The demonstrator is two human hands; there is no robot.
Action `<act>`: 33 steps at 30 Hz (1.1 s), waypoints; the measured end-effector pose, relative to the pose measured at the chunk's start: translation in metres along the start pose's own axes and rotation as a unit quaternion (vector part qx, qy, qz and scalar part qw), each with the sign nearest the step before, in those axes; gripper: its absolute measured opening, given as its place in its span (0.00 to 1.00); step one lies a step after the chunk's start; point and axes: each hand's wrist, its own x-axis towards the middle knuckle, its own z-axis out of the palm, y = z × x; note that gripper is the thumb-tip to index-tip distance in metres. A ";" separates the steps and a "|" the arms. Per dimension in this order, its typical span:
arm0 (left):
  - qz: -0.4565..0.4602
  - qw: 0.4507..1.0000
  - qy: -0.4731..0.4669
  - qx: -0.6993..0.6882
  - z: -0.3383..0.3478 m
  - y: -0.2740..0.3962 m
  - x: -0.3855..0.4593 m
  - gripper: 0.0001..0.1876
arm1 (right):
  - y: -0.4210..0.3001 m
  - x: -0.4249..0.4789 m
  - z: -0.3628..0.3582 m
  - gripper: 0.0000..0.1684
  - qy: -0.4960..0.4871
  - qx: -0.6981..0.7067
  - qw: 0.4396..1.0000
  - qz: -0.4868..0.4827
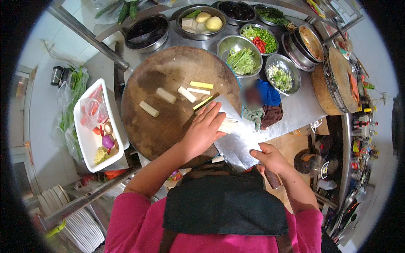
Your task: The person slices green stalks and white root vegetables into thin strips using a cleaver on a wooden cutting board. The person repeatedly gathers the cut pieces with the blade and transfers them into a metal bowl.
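A large cleaver (234,142), its broad blade shining, extends across the right edge of the round wooden chopping block (152,132). My right hand (269,159) grips it by the handle end. My left hand (205,129) lies flat on the blade's left part, fingers pointing up and right, beside thin pale shreds (228,125) on the metal. Whether it grips anything is hidden. Cut pieces of scallion stalk are scattered on the block: two thick ones (149,109) at the left, a white one (186,94) near the middle, and flatter white and yellow-green strips (202,84) above the blade.
Metal bowls of shredded greens (242,61), chopped scallion (280,78) and diced peppers (261,39) stand beyond the block. Crumpled cloths (269,115) lie at its right. A white plastic bin (121,126) of vegetables stands at the left, a second chopping block (337,82) at the right.
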 end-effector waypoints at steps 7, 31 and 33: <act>0.013 0.997 0.072 -0.010 0.013 0.013 0.116 0.24 | -0.045 -0.001 -0.089 0.14 0.019 0.055 0.998 -0.026; -0.315 0.944 0.092 0.031 0.073 -0.046 0.300 0.20 | -0.041 0.068 -0.287 0.15 0.014 0.123 0.992 0.012; -0.322 0.942 0.081 0.046 0.074 -0.046 0.301 0.21 | -0.040 0.073 -0.293 0.15 0.009 0.133 0.991 0.009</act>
